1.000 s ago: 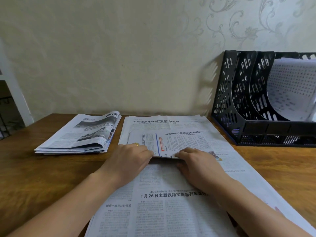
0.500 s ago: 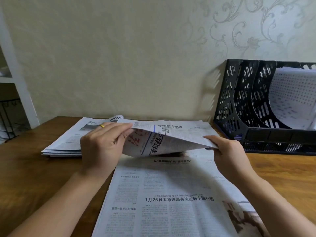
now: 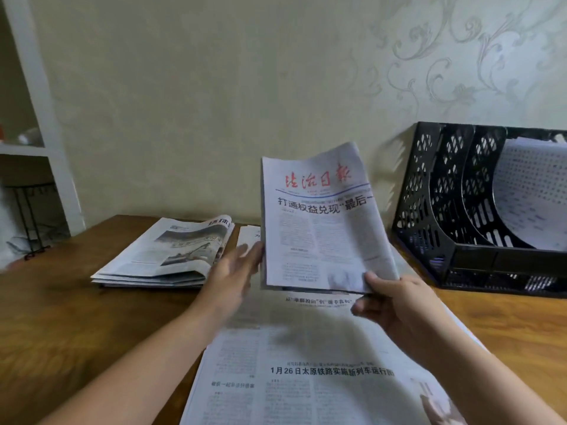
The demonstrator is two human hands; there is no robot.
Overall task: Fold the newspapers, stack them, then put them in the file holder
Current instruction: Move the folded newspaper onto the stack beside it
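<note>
Folded newspaper [image 3: 325,225] held upright above a wooden counter [image 3: 61,326].

Its lower right corner is pinched by the right hand [image 3: 399,308]; the blurred left hand [image 3: 236,271] is seen with fingers straight at its left edge. An unfolded newspaper [image 3: 306,378] is spread beneath, a folded stack [image 3: 171,253] lies left, and a black file holder [image 3: 460,210] stands at the right.

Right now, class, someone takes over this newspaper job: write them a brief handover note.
Right hand pinches the folded newspaper at its lower corner, held up above the table. Left hand is open at its left edge.
Stack of folded papers lies to the left; an unfolded newspaper is spread in front; file holder stands right.
Done: this paper folded.
Left: stack it, fold the spread one, file all.
</note>
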